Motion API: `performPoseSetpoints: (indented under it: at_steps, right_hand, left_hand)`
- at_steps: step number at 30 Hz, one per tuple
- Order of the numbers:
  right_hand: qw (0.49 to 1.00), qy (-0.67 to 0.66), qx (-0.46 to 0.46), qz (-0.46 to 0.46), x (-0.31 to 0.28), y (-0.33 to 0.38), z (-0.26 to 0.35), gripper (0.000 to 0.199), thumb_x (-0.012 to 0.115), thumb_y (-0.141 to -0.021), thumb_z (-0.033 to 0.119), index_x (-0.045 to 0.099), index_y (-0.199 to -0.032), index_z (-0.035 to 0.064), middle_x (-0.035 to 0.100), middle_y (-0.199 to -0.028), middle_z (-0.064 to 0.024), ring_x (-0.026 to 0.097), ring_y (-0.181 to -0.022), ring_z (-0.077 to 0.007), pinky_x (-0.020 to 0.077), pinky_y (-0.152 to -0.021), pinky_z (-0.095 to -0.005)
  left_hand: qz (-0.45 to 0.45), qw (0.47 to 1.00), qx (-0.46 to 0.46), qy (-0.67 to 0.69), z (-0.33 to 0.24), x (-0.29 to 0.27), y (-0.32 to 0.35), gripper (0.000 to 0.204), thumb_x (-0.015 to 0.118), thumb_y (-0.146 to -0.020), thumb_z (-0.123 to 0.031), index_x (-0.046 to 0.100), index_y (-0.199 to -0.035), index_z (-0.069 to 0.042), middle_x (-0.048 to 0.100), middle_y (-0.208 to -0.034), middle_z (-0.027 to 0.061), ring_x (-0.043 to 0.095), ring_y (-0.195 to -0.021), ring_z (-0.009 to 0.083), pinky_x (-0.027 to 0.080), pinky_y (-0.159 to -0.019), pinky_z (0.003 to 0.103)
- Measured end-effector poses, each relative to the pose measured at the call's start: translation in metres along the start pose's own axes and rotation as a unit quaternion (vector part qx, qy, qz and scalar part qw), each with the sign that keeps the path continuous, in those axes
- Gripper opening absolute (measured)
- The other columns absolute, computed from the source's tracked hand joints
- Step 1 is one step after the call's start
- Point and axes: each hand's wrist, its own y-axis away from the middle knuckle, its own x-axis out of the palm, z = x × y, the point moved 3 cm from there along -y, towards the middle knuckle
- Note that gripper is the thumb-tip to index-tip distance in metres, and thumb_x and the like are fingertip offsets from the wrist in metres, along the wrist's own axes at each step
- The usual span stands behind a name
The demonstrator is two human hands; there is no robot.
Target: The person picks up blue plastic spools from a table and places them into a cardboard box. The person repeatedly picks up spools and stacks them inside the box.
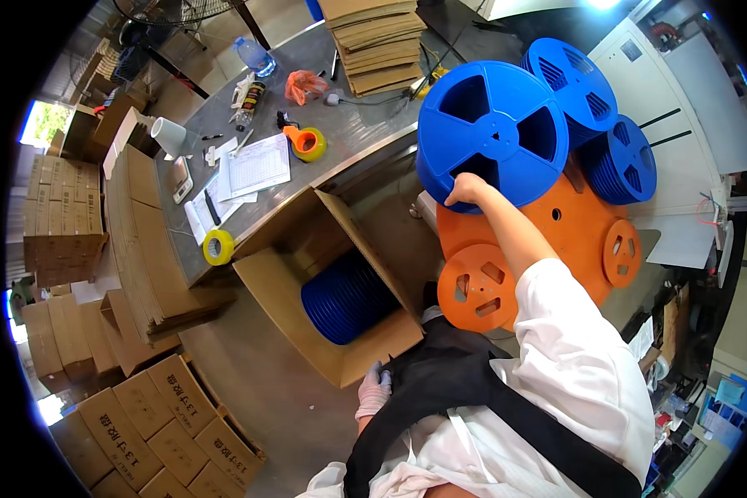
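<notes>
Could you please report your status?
Right hand gripping large blue plastic reel; gloved left hand beside open brown cardboard box; blue ribbed cylindrical stack inside box.

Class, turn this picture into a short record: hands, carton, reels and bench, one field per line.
Right hand: at the near rim of the front blue reel, beside a cutout; firmness of grip unclear
Left hand: gloved, beside the open carton; contact unclear
Carton: open-topped, with ridged blue reels inside
Other reels: a second blue stack and a third blue stack, both further right
Bench: grey, bearing papers, a tape dispenser, a plastic bottle and a cardboard stack
</notes>
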Motion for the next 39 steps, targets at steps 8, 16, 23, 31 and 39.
performPoseSetpoints:
  at_steps: [8, 16, 23, 31, 39]
  right_hand:
    - [0.982, 0.060, 0.056, -0.171, 0.020, 0.008, -0.006, 0.059, 0.074, -0.063, 0.025, 0.060, -0.118, 0.0081, 0.062, -0.112, -0.0196, 0.060, -0.103, -0.0337, 0.0501, -0.088, -0.0400]
    - [0.979, 0.136, 0.072, -0.132, 0.033, 0.055, -0.013, 0.038, 0.065, -0.068, 0.022, 0.067, -0.103, 0.0066, 0.062, -0.111, -0.0190, 0.061, -0.102, -0.0332, 0.0504, -0.088, -0.0392]
    - [0.997, 0.038, 0.031, -0.055, 0.066, 0.118, 0.004, 0.067, 0.074, -0.064, 0.032, 0.056, -0.120, -0.0010, 0.063, -0.106, -0.0241, 0.061, -0.099, -0.0364, 0.0493, -0.086, -0.0399]
    - [0.946, -0.300, 0.022, -0.122, 0.093, 0.232, 0.041, 0.059, 0.078, -0.068, 0.015, 0.055, -0.119, -0.0033, 0.063, -0.106, -0.0159, 0.061, -0.097, -0.0261, 0.0476, -0.085, -0.0356]
    - [0.913, -0.363, 0.111, -0.147, 0.158, 0.257, 0.012, 0.035, 0.076, -0.070, 0.013, 0.061, -0.100, 0.0022, 0.063, -0.087, -0.0083, 0.059, -0.077, -0.0191, 0.0471, -0.072, -0.0339]
  left_hand:
    - [-0.009, 0.999, -0.018, -0.035, 0.002, -0.001, 0.012, 0.040, 0.059, -0.088, -0.022, 0.053, -0.125, -0.008, 0.063, -0.114, 0.0169, 0.060, -0.107, 0.0310, 0.046, -0.091, 0.035]
    - [0.014, 0.999, 0.031, -0.020, 0.033, -0.017, 0.002, 0.039, 0.057, -0.090, -0.023, 0.053, -0.126, -0.010, 0.063, -0.113, 0.0185, 0.060, -0.105, 0.0322, 0.046, -0.090, 0.036]
    - [0.005, 0.996, 0.078, -0.033, 0.053, -0.056, -0.008, 0.041, 0.058, -0.088, -0.029, 0.054, -0.125, -0.012, 0.060, -0.116, 0.0188, 0.058, -0.105, 0.0348, 0.046, -0.091, 0.040]
    - [0.006, 0.991, 0.129, -0.035, 0.109, -0.103, -0.007, 0.042, 0.056, -0.088, -0.030, 0.052, -0.125, -0.010, 0.060, -0.116, 0.0192, 0.056, -0.108, 0.0355, 0.045, -0.092, 0.041]
    - [0.042, 0.977, 0.201, -0.059, 0.091, -0.119, -0.032, 0.041, 0.051, -0.090, -0.030, 0.052, -0.125, -0.010, 0.059, -0.115, 0.0198, 0.055, -0.108, 0.0359, 0.044, -0.093, 0.042]
